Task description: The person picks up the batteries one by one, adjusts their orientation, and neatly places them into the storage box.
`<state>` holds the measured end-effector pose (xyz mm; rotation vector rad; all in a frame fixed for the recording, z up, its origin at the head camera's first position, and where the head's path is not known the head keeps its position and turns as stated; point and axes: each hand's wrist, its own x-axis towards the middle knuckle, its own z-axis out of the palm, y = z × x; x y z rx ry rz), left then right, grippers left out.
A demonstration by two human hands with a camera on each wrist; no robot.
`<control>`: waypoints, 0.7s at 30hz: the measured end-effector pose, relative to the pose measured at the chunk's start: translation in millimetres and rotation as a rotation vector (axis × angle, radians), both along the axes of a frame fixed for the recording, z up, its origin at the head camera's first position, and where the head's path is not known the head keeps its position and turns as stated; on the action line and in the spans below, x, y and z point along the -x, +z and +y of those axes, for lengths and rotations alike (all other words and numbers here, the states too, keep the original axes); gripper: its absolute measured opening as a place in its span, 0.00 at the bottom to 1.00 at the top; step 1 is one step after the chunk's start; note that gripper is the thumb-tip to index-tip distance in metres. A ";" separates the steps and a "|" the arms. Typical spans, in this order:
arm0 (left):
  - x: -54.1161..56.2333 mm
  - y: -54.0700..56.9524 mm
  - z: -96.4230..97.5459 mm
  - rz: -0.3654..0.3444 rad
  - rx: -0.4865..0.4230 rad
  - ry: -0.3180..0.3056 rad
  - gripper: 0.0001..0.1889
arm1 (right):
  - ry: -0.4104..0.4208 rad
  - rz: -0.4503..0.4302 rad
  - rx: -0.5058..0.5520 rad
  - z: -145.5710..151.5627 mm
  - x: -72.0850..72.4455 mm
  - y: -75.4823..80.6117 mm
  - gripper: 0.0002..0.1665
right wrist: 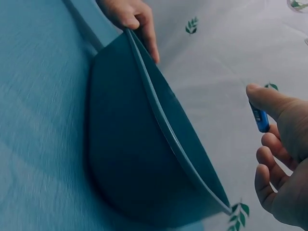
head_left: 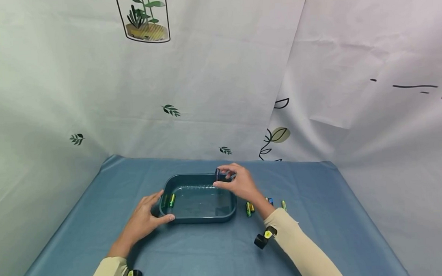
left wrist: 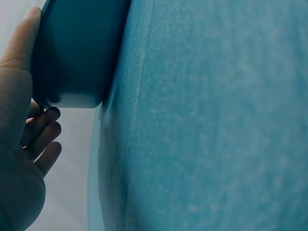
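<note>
Holding a blue cylindrical battery [head_left: 217, 174] near upright in the right hand [head_left: 241, 182], pinched above the far right part of the teal rectangular tray [head_left: 200, 220]. Touching its near left corner with the left hand [head_left: 145, 217], spread wide. Noting one green battery [head_left: 172, 200] inside, left end; several loose batteries [head_left: 248, 209] on blue cloth [head_left: 195, 252], right.

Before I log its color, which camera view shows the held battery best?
The right wrist view: the battery appears larger and clearly blue. The head view shows it small and dark; the left wrist view lacks it.
</note>
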<state>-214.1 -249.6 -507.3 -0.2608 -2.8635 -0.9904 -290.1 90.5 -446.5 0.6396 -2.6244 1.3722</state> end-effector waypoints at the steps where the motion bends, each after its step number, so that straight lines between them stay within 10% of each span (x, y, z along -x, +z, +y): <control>1: -0.1 -0.2 0.4 0.003 -0.002 -0.002 0.56 | 0.005 -0.006 -0.001 -3.6 0.8 -0.6 0.31; 21: 0.3 -0.7 1.7 -0.005 0.002 0.013 0.56 | 0.106 -0.095 -0.043 -68.3 4.7 -18.9 0.30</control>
